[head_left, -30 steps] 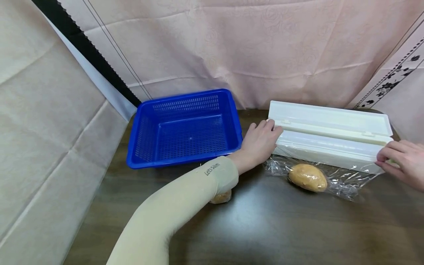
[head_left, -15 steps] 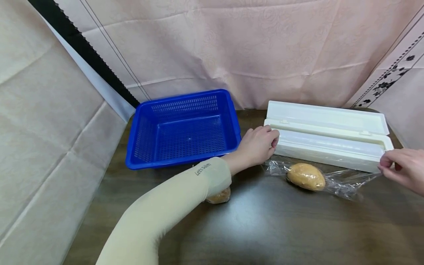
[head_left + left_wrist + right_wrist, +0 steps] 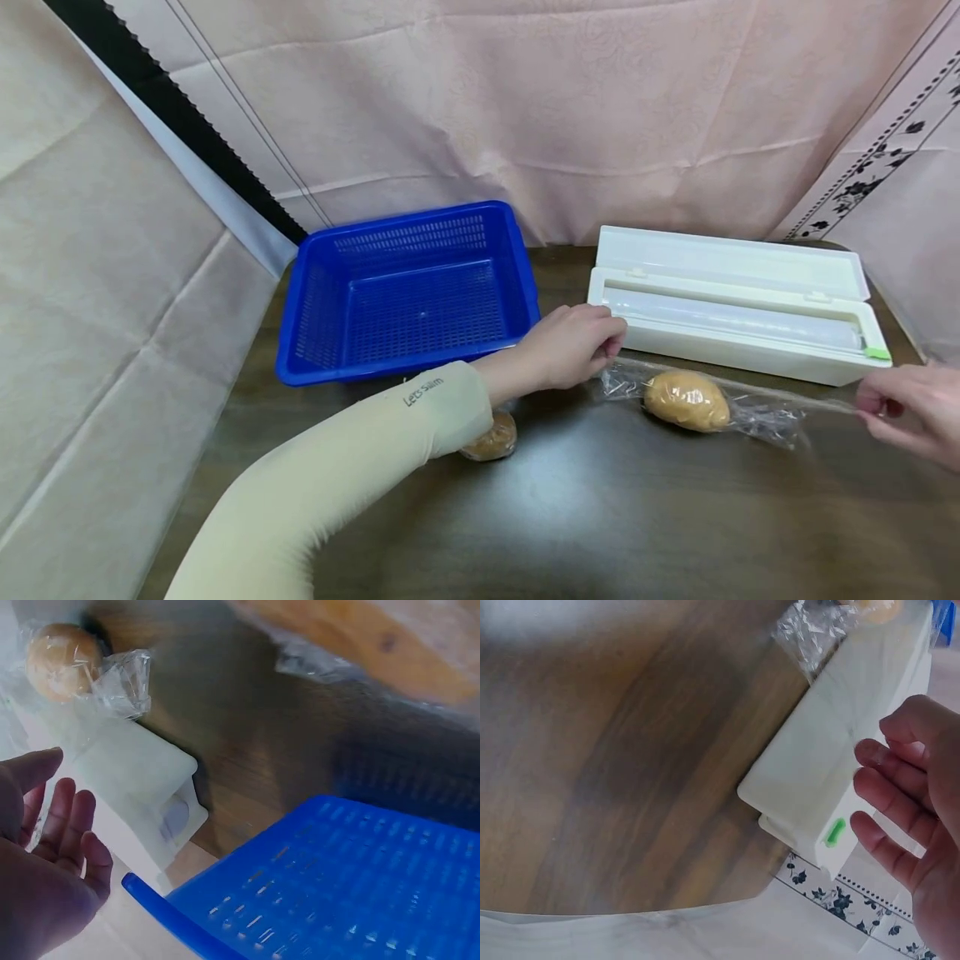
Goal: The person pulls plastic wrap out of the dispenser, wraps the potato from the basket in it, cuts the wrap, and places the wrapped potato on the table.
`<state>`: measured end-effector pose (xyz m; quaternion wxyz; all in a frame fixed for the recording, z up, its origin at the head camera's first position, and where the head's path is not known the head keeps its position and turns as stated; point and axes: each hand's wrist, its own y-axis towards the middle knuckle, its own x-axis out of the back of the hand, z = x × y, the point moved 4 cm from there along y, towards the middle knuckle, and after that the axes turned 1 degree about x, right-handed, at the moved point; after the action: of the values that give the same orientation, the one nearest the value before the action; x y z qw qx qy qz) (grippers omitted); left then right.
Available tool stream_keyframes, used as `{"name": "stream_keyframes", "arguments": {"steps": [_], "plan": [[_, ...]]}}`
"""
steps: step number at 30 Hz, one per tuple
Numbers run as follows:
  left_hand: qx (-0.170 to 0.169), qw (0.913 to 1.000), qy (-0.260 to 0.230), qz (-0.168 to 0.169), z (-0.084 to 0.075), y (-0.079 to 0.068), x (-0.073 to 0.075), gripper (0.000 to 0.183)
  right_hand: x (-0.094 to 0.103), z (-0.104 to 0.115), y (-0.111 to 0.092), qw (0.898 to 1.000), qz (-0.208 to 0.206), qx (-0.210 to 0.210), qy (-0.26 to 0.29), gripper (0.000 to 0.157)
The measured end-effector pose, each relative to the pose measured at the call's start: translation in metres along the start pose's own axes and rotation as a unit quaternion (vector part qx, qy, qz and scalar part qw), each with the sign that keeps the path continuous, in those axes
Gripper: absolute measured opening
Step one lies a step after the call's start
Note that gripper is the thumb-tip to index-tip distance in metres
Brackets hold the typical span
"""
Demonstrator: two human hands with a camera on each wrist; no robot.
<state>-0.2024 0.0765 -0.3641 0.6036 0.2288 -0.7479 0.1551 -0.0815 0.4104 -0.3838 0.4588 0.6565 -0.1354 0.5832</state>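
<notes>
A tan potato [image 3: 686, 401] lies on a sheet of clear cling film [image 3: 772, 421] in front of a long white cling film box [image 3: 742, 353]. My left hand [image 3: 573, 346] holds the film's far left corner with curled fingers. At the other end my right hand [image 3: 915, 408] pinches the right corner between thumb and fingers. Between both hands the film's far edge runs taut, just in front of the box. The box lid [image 3: 735, 262] stands up, and the film roll [image 3: 731, 317] shows inside. A green piece [image 3: 835, 832] sits at the box's right end.
A blue plastic basket [image 3: 405, 372] stands left of the box, near my left forearm. Partly hidden under that sleeve is a second, film-wrapped potato [image 3: 491, 437]. A pale cloth [image 3: 600, 125] hangs behind the dark wooden table [image 3: 600, 517].
Both hands have drawn the film's edge off the box front toward the potato. The film no longer covers the box, and the roll and green piece are now in plain view.
</notes>
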Motion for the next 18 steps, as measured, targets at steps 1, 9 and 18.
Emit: {"name": "stream_keyframes", "arguments": {"steps": [1,9,18], "plan": [[-0.009,0.9999,0.006,0.004,-0.001,-0.002,-0.001,0.011,-0.001,0.001,-0.001,1.000,0.003,0.001,-0.002,0.046],[-0.053,0.9967,0.054,0.028,-0.008,-0.013,-0.009,0.010,-0.007,0.015,-0.007,0.999,0.026,0.006,-0.037,0.044],[-0.090,0.9875,0.109,0.069,-0.018,-0.025,-0.023,0.007,-0.016,0.031,-0.010,0.998,0.027,0.039,-0.034,0.039]]}}
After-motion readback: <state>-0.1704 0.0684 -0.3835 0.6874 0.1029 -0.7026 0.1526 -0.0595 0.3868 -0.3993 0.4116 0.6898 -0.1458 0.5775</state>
